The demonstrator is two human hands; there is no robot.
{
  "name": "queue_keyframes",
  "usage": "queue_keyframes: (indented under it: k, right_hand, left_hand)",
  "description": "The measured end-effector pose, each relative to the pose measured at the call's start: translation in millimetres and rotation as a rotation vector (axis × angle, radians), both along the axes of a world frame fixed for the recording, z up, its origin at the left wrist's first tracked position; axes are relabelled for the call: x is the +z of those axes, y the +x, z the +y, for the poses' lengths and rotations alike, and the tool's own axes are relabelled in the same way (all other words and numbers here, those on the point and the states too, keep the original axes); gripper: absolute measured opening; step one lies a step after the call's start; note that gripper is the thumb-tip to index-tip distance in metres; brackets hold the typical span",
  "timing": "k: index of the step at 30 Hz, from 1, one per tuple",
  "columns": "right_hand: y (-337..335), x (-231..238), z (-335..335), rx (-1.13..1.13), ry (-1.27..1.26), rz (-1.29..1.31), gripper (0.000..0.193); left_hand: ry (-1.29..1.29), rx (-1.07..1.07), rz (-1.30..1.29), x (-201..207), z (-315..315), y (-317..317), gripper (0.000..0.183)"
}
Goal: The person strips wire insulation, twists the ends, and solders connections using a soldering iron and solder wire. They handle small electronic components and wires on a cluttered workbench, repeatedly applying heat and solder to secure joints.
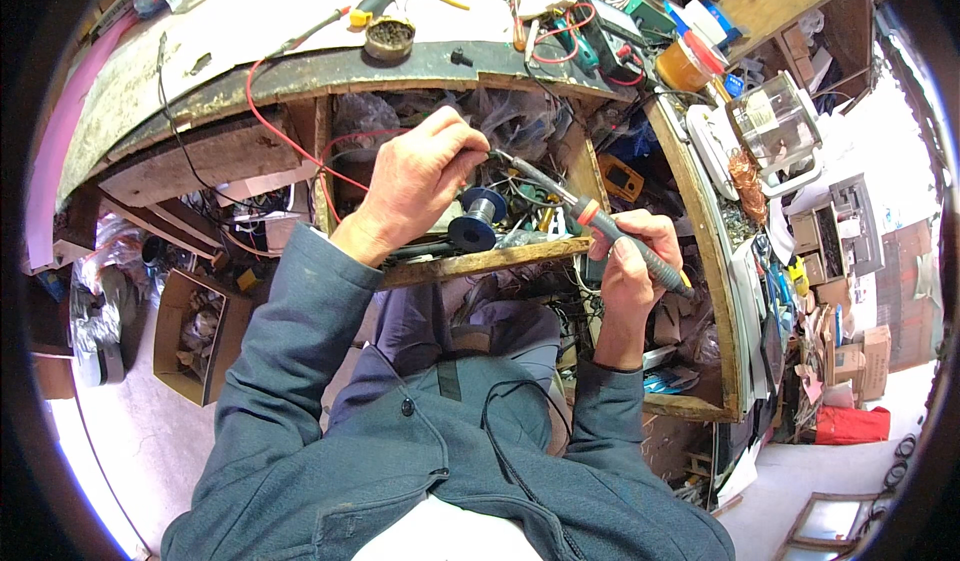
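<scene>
A soldering iron (pixel 569 198) with a dark grey and orange handle slants across the open drawer, its metal shaft pointing up and left. My right hand (pixel 640 257) is closed around the handle. Beside the iron's tip, my left hand (pixel 425 176) is pinched closed; whatever lies between its fingertips is too small to make out, and I cannot tell whether they touch the tip. Just below the left fingers, a spool (pixel 478 217) with dark blue ends rests in the cluttered drawer (pixel 480 263), whose wooden front edge runs beneath both hands.
On the bench (pixel 225 76) lie a small round tin (pixel 389 40), a yellow-and-black-handled tool (pixel 376 5) and a red wire (pixel 262 107) hanging off the edge. A clear-lidded container (pixel 775 121) stands at right. An open cardboard box (pixel 203 336) sits on the floor at left.
</scene>
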State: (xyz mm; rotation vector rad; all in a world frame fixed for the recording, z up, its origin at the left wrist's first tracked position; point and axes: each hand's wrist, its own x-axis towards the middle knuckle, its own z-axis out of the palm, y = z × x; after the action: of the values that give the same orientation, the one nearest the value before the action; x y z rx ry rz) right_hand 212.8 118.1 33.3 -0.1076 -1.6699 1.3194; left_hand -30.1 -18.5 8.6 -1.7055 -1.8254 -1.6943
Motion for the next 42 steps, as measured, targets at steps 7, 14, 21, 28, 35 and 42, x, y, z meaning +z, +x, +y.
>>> queue_keyframes:
  k: [7, 14, 21, 28, 35, 42]
  right_hand:
    - [1.5, 6.1, 1.3, -0.002, 0.076, -0.029, 0.018]
    - [0.1, 7.9, -1.7, -0.031, 0.057, -0.034, 0.018]
    - [-1.8, 2.0, -3.5, -0.029, -0.001, 0.007, 0.016]
    - [-6.9, 3.6, -0.3, -0.073, -0.032, 0.074, 0.017]
    - [-55.9, 24.8, -2.1, -0.073, 0.141, 0.087, 0.026]
    - [-91.2, 30.5, -1.0, -0.063, 0.076, 0.067, 0.030]
  left_hand:
    - [-0.015, 0.020, 0.072, 3.3, -2.3, -1.6, 0.009]
    - [-0.011, -0.001, 0.047, 3.0, -2.4, -1.3, 0.011]
    - [-0.026, -0.001, 0.025, 3.8, -3.4, -0.5, 0.011]
    - [0.088, 0.122, -0.008, 3.9, -1.7, -6.0, 0.014]
    - [0.148, 0.440, -0.063, 27.3, 20.5, -30.5, 0.010]
    - [0.092, 0.595, 0.118, 29.0, 33.3, -36.5, 0.011]
